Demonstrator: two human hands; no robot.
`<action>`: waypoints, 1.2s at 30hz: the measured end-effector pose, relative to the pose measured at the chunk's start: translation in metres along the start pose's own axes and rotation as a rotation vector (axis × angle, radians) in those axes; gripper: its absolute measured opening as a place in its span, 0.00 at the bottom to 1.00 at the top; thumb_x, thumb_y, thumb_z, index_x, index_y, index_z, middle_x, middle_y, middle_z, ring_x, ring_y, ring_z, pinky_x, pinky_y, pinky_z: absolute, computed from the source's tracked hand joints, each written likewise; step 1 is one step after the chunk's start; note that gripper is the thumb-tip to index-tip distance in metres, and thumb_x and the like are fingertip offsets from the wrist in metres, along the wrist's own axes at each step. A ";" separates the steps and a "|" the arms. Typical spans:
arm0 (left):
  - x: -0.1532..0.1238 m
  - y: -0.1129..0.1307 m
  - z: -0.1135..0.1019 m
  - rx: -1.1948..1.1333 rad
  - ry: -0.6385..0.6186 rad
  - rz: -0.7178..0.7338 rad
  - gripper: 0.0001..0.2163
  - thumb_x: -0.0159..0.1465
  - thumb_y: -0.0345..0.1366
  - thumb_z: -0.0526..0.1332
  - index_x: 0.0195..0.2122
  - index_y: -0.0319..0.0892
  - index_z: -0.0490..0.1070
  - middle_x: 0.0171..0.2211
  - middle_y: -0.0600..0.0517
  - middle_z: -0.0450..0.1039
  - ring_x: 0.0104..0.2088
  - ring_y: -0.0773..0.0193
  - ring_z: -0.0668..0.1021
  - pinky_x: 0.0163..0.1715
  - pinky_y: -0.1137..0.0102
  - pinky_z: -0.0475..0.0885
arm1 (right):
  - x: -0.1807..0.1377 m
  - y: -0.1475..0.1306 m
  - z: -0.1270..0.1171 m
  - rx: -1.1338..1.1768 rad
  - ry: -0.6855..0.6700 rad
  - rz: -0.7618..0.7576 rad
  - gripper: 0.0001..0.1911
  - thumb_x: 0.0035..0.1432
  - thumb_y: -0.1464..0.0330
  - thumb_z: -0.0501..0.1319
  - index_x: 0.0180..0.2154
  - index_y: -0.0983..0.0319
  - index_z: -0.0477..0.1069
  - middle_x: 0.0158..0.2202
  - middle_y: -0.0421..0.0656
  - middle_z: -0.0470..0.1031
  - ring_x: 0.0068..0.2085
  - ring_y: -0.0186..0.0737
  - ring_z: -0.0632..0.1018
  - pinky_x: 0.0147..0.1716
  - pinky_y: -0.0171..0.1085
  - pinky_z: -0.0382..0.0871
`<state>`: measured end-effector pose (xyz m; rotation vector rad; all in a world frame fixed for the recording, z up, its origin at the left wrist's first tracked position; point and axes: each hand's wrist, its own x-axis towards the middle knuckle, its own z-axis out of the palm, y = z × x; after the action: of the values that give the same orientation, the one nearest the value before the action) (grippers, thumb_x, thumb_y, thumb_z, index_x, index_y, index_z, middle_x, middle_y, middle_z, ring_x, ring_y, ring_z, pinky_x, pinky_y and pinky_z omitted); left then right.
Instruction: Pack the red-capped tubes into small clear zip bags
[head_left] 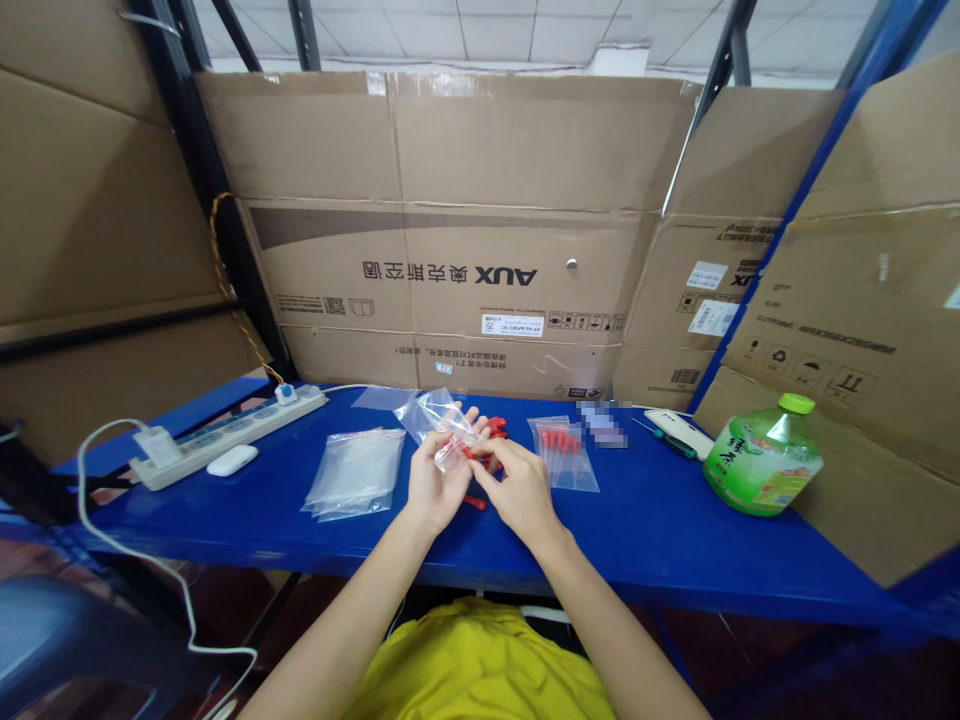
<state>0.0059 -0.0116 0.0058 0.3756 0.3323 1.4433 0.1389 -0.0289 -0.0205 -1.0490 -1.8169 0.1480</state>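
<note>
My left hand point(433, 485) holds a small clear plastic bag point(439, 420) above the blue table point(645, 525), fingers curled round its lower part. My right hand point(519, 487) pinches a small red part point(474, 453) at the bag's mouth. More small red parts point(495, 428) lie on the table just behind my hands, and one red part point(475, 502) lies below them. A filled clear bag with red parts point(564, 450) lies to the right of my right hand.
A stack of empty clear bags point(355, 472) lies left of my hands. Further left are a white power strip point(225, 436) with a charger and a white case point(232, 459). At right stand a green bottle point(763, 456) and a screwdriver point(673, 444). Cardboard boxes wall the back.
</note>
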 end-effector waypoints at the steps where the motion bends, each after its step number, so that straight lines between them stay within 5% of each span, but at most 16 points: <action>1: -0.001 -0.001 0.001 0.010 -0.012 -0.008 0.28 0.60 0.24 0.61 0.63 0.42 0.71 0.54 0.42 0.81 0.54 0.50 0.83 0.61 0.52 0.75 | 0.000 0.000 0.001 -0.005 0.013 -0.005 0.06 0.67 0.69 0.64 0.43 0.57 0.80 0.39 0.42 0.83 0.38 0.40 0.81 0.43 0.36 0.72; 18: -0.004 -0.005 -0.001 0.120 -0.075 -0.145 0.26 0.62 0.24 0.59 0.63 0.39 0.71 0.53 0.40 0.81 0.54 0.47 0.83 0.57 0.52 0.78 | 0.000 -0.004 0.003 -0.138 0.110 0.140 0.11 0.65 0.65 0.66 0.29 0.58 0.75 0.31 0.39 0.80 0.31 0.37 0.78 0.33 0.34 0.64; 24: 0.009 0.002 -0.007 -0.017 0.099 -0.023 0.24 0.60 0.24 0.59 0.59 0.39 0.73 0.47 0.43 0.82 0.47 0.54 0.85 0.54 0.58 0.80 | 0.007 0.002 -0.008 -0.129 -0.124 0.225 0.16 0.64 0.59 0.69 0.27 0.58 0.74 0.26 0.37 0.78 0.28 0.36 0.77 0.30 0.33 0.61; 29: 0.018 0.013 -0.012 -0.189 0.269 0.121 0.19 0.61 0.24 0.58 0.52 0.40 0.73 0.41 0.46 0.81 0.42 0.61 0.84 0.48 0.65 0.81 | 0.001 0.007 -0.019 -0.127 -0.467 0.135 0.09 0.58 0.64 0.74 0.40 0.55 0.79 0.38 0.38 0.85 0.40 0.41 0.83 0.38 0.34 0.67; 32: 0.017 0.015 -0.010 -0.237 0.245 0.151 0.18 0.62 0.25 0.57 0.52 0.39 0.73 0.41 0.46 0.81 0.43 0.61 0.84 0.50 0.64 0.81 | -0.003 0.005 -0.018 -0.210 -0.512 0.126 0.08 0.57 0.68 0.74 0.39 0.56 0.79 0.43 0.41 0.85 0.45 0.45 0.83 0.40 0.36 0.68; 36: 0.015 0.015 -0.009 -0.262 0.193 0.177 0.19 0.62 0.26 0.57 0.54 0.39 0.73 0.43 0.44 0.81 0.45 0.60 0.84 0.52 0.63 0.80 | 0.001 0.003 -0.018 -0.190 -0.489 0.145 0.06 0.57 0.74 0.68 0.35 0.56 0.78 0.36 0.38 0.84 0.38 0.42 0.83 0.36 0.35 0.66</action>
<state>-0.0101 0.0048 0.0050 0.0533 0.2651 1.6787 0.1553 -0.0323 -0.0123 -1.3671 -2.2223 0.3487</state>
